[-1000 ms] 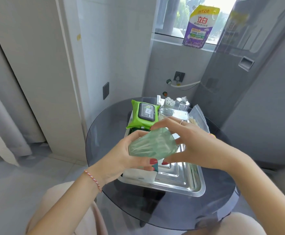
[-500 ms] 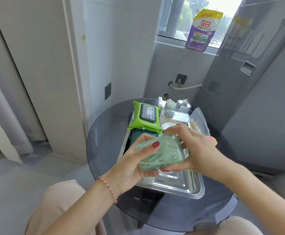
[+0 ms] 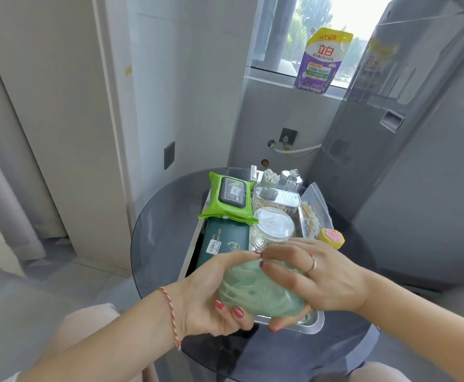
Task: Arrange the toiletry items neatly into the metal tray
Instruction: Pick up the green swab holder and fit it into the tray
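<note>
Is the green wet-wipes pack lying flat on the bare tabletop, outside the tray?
No. The green wet-wipes pack rests propped on the dark green box at the far end of the metal tray.

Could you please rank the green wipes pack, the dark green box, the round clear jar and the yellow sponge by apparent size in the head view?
1. Green wipes pack
2. Dark green box, partly hidden under the pack, so uncertain against it
3. Round clear jar
4. Yellow sponge
</note>
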